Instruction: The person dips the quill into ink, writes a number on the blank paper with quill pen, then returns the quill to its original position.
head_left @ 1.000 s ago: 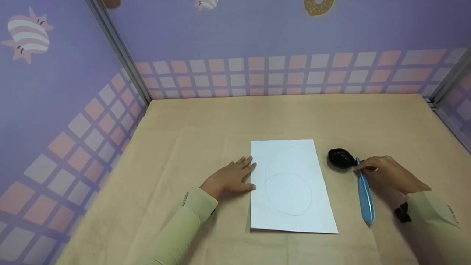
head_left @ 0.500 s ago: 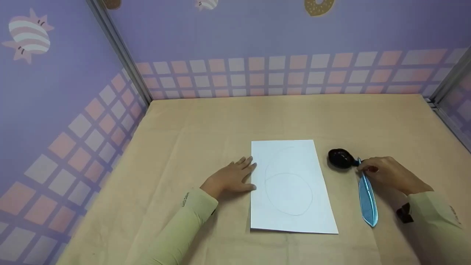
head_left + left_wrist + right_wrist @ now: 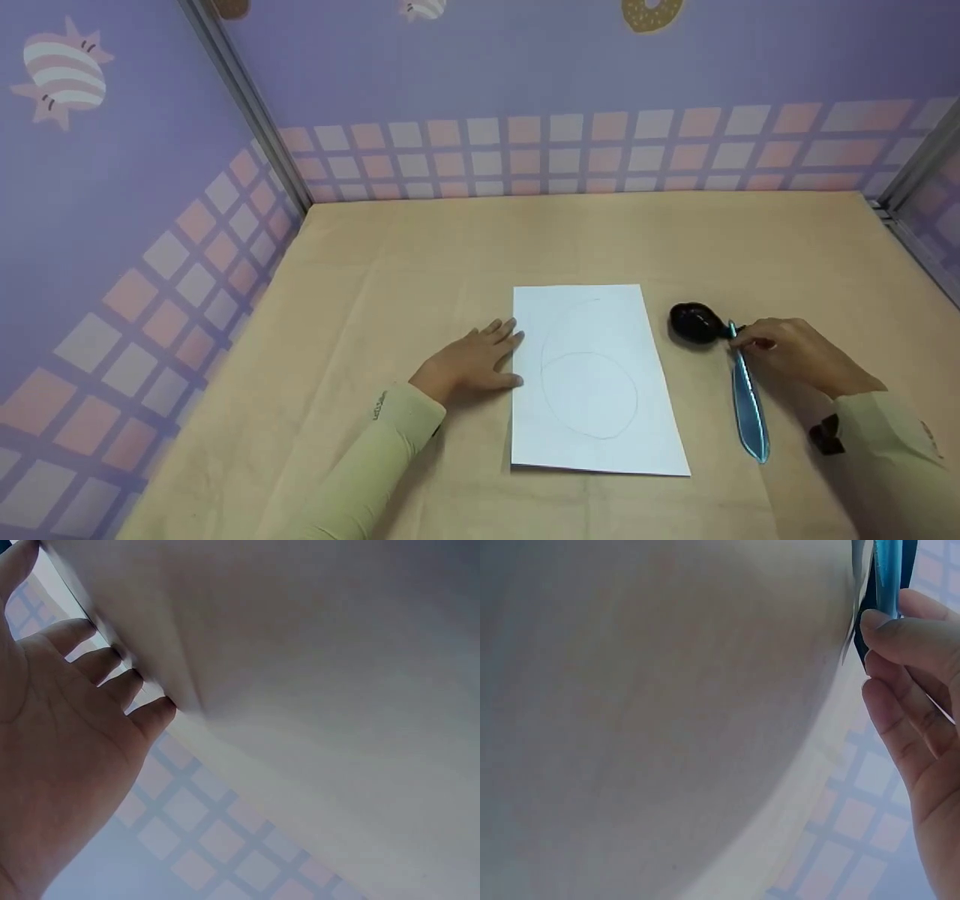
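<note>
A white sheet of paper (image 3: 596,379) with two faint drawn ovals lies on the tan table. My left hand (image 3: 472,362) rests flat beside its left edge, fingers straight, fingertips (image 3: 154,711) touching the paper's edge. To the right of the sheet, my right hand (image 3: 787,351) pinches the front end of a blue feather pen (image 3: 747,405), whose tip points into a small black ink pot (image 3: 694,322). In the right wrist view my fingers (image 3: 900,645) curl round the blue pen (image 3: 886,574).
Purple walls with a pink and white checked band (image 3: 570,154) enclose the tan table (image 3: 465,240) at the back and on both sides. A metal corner post (image 3: 247,105) stands at the back left.
The feather pen has rolled in my right hand, so it now shows narrower, edge on. My left hand and the paper have stayed still.
</note>
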Demonstrator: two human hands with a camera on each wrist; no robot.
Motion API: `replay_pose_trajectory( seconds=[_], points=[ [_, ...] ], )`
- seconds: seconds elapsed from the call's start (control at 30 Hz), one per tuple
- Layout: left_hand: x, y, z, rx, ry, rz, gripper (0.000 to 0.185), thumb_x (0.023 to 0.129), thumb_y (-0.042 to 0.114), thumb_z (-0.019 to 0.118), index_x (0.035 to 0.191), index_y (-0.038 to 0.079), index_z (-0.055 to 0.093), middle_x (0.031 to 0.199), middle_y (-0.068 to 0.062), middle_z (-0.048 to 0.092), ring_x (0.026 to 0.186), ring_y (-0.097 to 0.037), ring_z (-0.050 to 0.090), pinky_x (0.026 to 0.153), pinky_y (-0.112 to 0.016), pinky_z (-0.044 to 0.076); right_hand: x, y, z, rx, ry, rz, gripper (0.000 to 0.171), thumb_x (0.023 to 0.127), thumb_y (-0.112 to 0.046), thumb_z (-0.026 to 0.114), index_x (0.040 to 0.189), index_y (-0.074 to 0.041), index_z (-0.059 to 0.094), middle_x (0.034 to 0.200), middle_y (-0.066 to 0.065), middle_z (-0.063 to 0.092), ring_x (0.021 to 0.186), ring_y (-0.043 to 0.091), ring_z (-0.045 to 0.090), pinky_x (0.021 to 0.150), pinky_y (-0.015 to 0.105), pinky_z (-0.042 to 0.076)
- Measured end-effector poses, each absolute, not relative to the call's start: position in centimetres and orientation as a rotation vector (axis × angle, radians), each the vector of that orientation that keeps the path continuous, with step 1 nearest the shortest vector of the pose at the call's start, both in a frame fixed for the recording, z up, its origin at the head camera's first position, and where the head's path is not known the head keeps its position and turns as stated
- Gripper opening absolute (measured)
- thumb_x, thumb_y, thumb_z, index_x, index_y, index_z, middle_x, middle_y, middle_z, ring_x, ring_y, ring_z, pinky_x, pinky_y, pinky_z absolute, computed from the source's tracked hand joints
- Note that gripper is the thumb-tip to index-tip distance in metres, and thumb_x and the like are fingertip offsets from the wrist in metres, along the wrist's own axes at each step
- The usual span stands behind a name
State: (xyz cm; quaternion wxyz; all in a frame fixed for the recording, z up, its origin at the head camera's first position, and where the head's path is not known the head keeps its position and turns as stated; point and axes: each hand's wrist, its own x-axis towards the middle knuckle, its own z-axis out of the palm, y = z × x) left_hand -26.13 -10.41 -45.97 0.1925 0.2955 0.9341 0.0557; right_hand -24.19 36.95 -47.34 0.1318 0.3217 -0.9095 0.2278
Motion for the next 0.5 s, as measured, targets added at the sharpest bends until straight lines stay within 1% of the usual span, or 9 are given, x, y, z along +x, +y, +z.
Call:
replay_pose_trajectory(
  seconds=[0.13,0.33,0.5],
  points=[
    [-26.20,-10.43,-46.06,0.826,2.610,0.173,0.079,0.094,0.057,0.045,0.156,0.018,0.014,0.163,-0.002,0.004,0.151,-0.022,0.003,0.122,-0.044,0.011,-24.02,37.11,-47.28,0.949,-2.616,0.672,0.036,0.066,0.019,0.074,0.089,-0.008,0.075,0.085,0.001,0.073,0.076,0.000,0.061,0.066,0.004,0.045],
    [-26.37,-10.56,-46.14,0.828,2.600,0.182,0.079,0.095,0.056,0.046,0.156,0.018,0.013,0.163,-0.003,0.002,0.151,-0.022,0.001,0.122,-0.046,0.010,-23.69,37.31,-47.04,0.919,-2.606,0.631,0.034,0.068,0.017,0.074,0.091,-0.008,0.074,0.088,-0.002,0.072,0.078,0.000,0.060,0.070,0.004,0.045],
    [-26.29,-10.76,-46.01,0.825,2.594,0.216,0.079,0.095,0.055,0.048,0.156,0.018,0.013,0.163,-0.003,0.002,0.151,-0.022,0.001,0.122,-0.047,0.009,-23.57,37.04,-46.97,0.852,-2.641,0.578,0.029,0.070,0.012,0.075,0.089,-0.009,0.074,0.087,-0.002,0.071,0.075,0.001,0.060,0.067,0.006,0.046]
  ],
)
